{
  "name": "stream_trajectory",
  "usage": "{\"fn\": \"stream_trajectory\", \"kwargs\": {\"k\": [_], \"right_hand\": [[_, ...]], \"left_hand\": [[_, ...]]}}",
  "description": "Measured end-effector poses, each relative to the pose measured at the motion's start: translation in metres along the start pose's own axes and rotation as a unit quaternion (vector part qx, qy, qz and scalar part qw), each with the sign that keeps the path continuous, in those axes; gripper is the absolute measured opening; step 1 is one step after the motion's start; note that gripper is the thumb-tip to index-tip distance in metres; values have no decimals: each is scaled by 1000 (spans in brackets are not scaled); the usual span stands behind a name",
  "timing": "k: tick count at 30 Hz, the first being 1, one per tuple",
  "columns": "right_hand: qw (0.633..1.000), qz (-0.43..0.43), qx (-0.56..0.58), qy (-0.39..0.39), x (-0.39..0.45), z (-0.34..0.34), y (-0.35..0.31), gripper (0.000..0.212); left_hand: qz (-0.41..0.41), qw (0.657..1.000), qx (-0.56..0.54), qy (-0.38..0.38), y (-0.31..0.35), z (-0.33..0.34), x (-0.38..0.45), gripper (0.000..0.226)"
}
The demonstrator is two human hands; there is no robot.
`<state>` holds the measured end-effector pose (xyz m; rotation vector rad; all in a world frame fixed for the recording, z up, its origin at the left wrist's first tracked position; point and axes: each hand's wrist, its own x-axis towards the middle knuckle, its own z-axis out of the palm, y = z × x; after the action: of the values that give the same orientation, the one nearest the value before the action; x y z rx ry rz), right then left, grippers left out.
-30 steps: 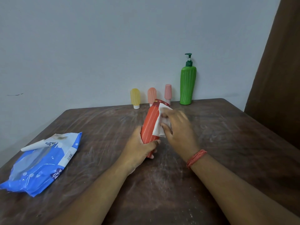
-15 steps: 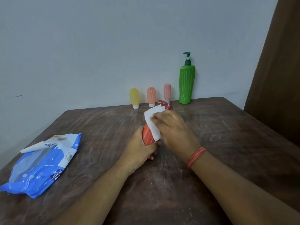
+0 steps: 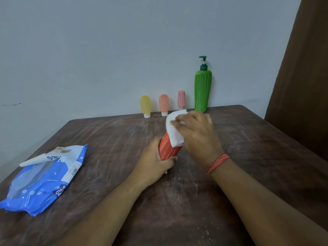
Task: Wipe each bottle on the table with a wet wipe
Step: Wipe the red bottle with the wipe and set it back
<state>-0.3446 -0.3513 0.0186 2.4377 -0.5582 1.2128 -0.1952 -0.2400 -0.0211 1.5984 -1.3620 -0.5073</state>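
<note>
A red ribbed bottle (image 3: 166, 149) leans away from me at the table's middle, its base gripped by my left hand (image 3: 154, 165). My right hand (image 3: 197, 132) presses a white wet wipe (image 3: 174, 131) over the bottle's upper half, hiding its top. Along the back edge by the wall stand a small yellow bottle (image 3: 145, 106), a small orange bottle (image 3: 163, 104), a small pink bottle (image 3: 181, 99) and a tall green pump bottle (image 3: 203, 89).
A blue wet-wipe pack (image 3: 44, 180) lies at the left on the dark wooden table (image 3: 106, 139), its flap lifted. A grey wall stands behind; a brown curtain (image 3: 305, 86) hangs at the right.
My right hand has slid the wipe from the bottle's side up over its top end. The left hand keeps its grip on the base.
</note>
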Motion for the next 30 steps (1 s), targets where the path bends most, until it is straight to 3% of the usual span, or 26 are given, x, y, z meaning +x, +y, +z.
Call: {"fn": "stream_trajectory", "kwargs": {"k": [2, 5, 8, 12, 16, 19, 22, 25, 28, 30], "right_hand": [[999, 35, 7, 11, 1, 0, -1, 38], [998, -57, 3, 1, -5, 1, -2, 36], [999, 24, -11, 26, 0, 0, -1, 38], [998, -69, 7, 12, -7, 0, -6, 35], [998, 38, 27, 40, 1, 9, -17, 31], [998, -56, 27, 18, 0, 11, -23, 32], [1000, 5, 13, 7, -1, 0, -12, 34], [997, -64, 32, -21, -3, 1, -20, 35], [999, 37, 6, 3, -1, -1, -9, 38], [999, 32, 9, 6, -5, -2, -7, 37]], "left_hand": [[3, 1000, 9, -1, 1, 0, 0, 59], [3, 1000, -3, 3, 1, 1, -1, 62], [0, 1000, 13, 0, 3, 0, -1, 61], [7, 1000, -7, 5, 2, 1, -1, 66], [10, 1000, 13, 7, 4, 2, -1, 54], [18, 999, 6, 27, 0, 5, 0, 43], [-5, 999, 46, 19, 1, 6, 0, 44], [20, 999, 42, 25, 0, 6, 0, 34], [-18, 998, 64, 22, 2, 5, 0, 41], [-32, 997, 67, 23, 0, 5, 1, 46]]}}
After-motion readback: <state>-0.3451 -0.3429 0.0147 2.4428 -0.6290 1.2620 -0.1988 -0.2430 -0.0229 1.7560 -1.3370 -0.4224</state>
